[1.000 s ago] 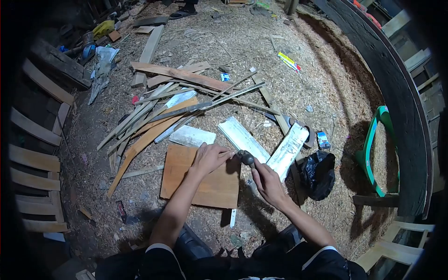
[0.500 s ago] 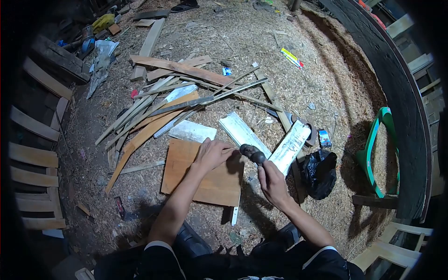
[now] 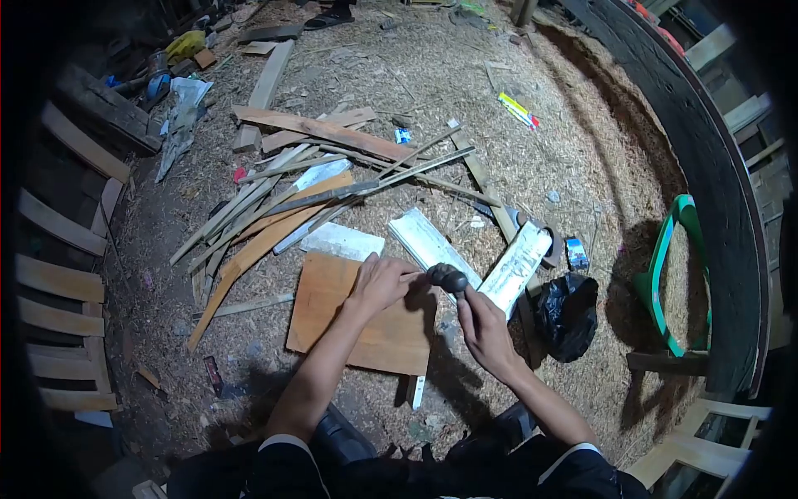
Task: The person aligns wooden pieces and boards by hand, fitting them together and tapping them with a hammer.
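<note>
My right hand (image 3: 489,337) is wrapped round the handle of a dark mallet (image 3: 449,278) with rounded ends, held above the right edge of a square wooden board (image 3: 366,324). My left hand (image 3: 384,283) is over the board's upper part, its thumb and fingers pinched together and pointing at the mallet head. Its fingertips are close to the head or touching it; I cannot tell which. Anything small between them is hidden. A narrow white-ended strip (image 3: 418,391) sticks out from under the board's lower right corner.
White-painted planks (image 3: 432,241) lie beyond the board, with a black plastic bag (image 3: 568,312) to their right. Farther left is a heap of wooden strips (image 3: 274,195). A green plastic frame (image 3: 661,274) stands at right. Another person's sandalled foot (image 3: 329,18) shows at the top.
The mallet head has tilted slightly, and my left fingertips are now closer to it. At the top, more of the other person's foot and leg shows.
</note>
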Available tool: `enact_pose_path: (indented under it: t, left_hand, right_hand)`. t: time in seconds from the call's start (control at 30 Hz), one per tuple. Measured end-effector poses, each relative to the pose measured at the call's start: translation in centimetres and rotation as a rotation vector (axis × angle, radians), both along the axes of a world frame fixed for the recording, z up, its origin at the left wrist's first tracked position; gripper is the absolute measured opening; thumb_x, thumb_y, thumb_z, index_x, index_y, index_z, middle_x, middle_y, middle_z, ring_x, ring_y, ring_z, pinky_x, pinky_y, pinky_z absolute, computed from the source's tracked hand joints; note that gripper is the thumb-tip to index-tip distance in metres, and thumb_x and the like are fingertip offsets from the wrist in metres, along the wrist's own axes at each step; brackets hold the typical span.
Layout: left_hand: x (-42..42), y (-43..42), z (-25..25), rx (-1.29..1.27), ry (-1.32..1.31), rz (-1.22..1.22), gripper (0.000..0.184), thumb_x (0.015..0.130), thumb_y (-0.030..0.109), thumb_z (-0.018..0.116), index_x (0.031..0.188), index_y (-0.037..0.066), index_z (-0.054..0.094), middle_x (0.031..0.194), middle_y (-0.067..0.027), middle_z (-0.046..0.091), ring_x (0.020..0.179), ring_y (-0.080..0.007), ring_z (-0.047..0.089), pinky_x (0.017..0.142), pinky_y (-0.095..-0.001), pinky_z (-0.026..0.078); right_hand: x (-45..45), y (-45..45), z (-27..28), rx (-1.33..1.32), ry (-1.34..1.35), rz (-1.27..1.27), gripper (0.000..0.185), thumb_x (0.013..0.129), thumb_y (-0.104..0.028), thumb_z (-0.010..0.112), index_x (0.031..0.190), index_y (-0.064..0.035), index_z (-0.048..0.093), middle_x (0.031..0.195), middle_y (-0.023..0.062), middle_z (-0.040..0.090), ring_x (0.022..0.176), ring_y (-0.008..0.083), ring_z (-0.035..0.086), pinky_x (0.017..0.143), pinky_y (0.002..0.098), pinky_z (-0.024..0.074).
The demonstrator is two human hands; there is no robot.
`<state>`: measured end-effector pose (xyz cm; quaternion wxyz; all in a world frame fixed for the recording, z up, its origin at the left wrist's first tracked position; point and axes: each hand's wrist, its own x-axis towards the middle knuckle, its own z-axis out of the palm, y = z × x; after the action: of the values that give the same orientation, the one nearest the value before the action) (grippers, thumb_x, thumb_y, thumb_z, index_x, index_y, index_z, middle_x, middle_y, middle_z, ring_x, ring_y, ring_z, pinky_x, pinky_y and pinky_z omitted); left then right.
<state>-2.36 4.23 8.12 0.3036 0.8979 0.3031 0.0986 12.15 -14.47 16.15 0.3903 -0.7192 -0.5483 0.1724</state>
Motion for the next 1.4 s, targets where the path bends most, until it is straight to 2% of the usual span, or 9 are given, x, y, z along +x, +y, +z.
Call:
enact_pose_path:
  t: [0.13,0.2,0.27,0.37,0.5,0.6,0.87,1.13,1.4]
  left_hand:
    - [-0.5,0.6,-1.2,-0.029,-0.026,-0.004,0.027,0.091,0.039,0.069,0.104,0.018,0.081,0.096,-0.0106,0.077,0.093,-0.0307,0.07,0.09,-0.0458,0.044]
    - [-0.1,0.5,0.1,-0.063,0.049,-0.002,0.025,0.091,0.035,0.069,0.105,0.018,0.081,0.099,-0.0104,0.077,0.095,-0.0304,0.07,0.091,-0.0459,0.044]
    - [0.0,0.2,0.2,-0.1,0.126,-0.003,0.024,0.09,0.03,0.068,0.105,0.018,0.081,0.101,-0.0102,0.077,0.096,-0.0302,0.07,0.091,-0.0461,0.044]
    - [-0.5,0.2,-1.5,-0.02,-0.021,0.009,0.027,0.09,0.036,0.07,0.105,0.016,0.081,0.095,-0.0134,0.077,0.091,-0.0338,0.07,0.091,-0.0458,0.046]
    - [-0.7,0.3,-1.2,-0.061,-0.001,0.008,0.025,0.091,0.034,0.068,0.106,0.018,0.081,0.096,-0.0121,0.077,0.091,-0.0323,0.071,0.09,-0.0454,0.045]
    - [-0.3,0.4,-0.8,-0.066,0.038,0.024,0.024,0.091,0.031,0.066,0.105,0.02,0.081,0.097,-0.011,0.077,0.092,-0.031,0.07,0.09,-0.0458,0.044]
    - [-0.9,0.9,-0.9,-0.041,0.062,-0.003,0.032,0.097,0.044,0.063,0.104,0.018,0.08,0.091,-0.0101,0.076,0.09,-0.0317,0.07,0.085,-0.0451,0.043]
    - [-0.5,1.0,-0.7,-0.059,0.014,-0.027,0.029,0.097,0.041,0.065,0.103,0.017,0.08,0.094,-0.0111,0.076,0.093,-0.0307,0.07,0.091,-0.0458,0.043]
    - [-0.5,1.0,0.1,-0.122,0.05,-0.046,0.025,0.095,0.036,0.066,0.103,0.017,0.08,0.095,-0.0114,0.076,0.094,-0.0324,0.069,0.094,-0.0481,0.043]
  right_hand:
    - [0.2,-0.5,0.9,0.075,-0.052,-0.004,0.036,0.103,-0.009,0.056,0.137,0.0033,0.055,0.095,0.0251,0.063,0.081,0.0419,0.064,0.073,0.0448,0.0529]
    - [-0.1,-0.2,-0.1,0.054,0.01,-0.024,0.018,0.104,-0.009,0.056,0.114,0.006,0.059,0.086,0.0212,0.06,0.072,0.0354,0.06,0.068,0.0429,0.0487]
    - [0.0,-0.1,-0.2,-0.129,0.011,0.011,0.019,0.104,-0.009,0.056,0.115,0.0063,0.059,0.086,0.0218,0.06,0.073,0.0356,0.06,0.069,0.0428,0.0488]
    - [0.1,-0.2,-0.1,-0.04,-0.004,-0.026,0.033,0.104,-0.011,0.055,0.132,0.0055,0.055,0.091,0.0246,0.061,0.078,0.0394,0.063,0.07,0.046,0.0505]
    - [0.1,-0.1,0.6,0.125,-0.048,-0.055,0.029,0.104,-0.01,0.055,0.13,0.0048,0.056,0.091,0.025,0.061,0.077,0.0398,0.063,0.071,0.0462,0.0505]
    - [0.8,0.3,-0.4,-0.198,0.028,0.054,0.033,0.103,-0.009,0.056,0.134,0.0025,0.055,0.091,0.0273,0.061,0.076,0.045,0.062,0.07,0.0486,0.0503]
    - [0.0,0.5,2.5,0.164,-0.168,-0.041,0.041,0.102,-0.007,0.059,0.141,0.0021,0.052,0.093,0.0231,0.061,0.077,0.0394,0.065,0.069,0.0444,0.052]
    - [0.1,0.1,-0.9,-0.088,0.043,0.014,0.039,0.105,-0.015,0.056,0.14,0.0021,0.053,0.094,0.026,0.065,0.081,0.0424,0.066,0.073,0.0473,0.0529]
    - [-0.5,0.1,-0.6,0.163,-0.105,-0.02,0.041,0.102,-0.012,0.059,0.14,0.0007,0.053,0.089,0.0233,0.062,0.075,0.0409,0.064,0.065,0.0475,0.0515]
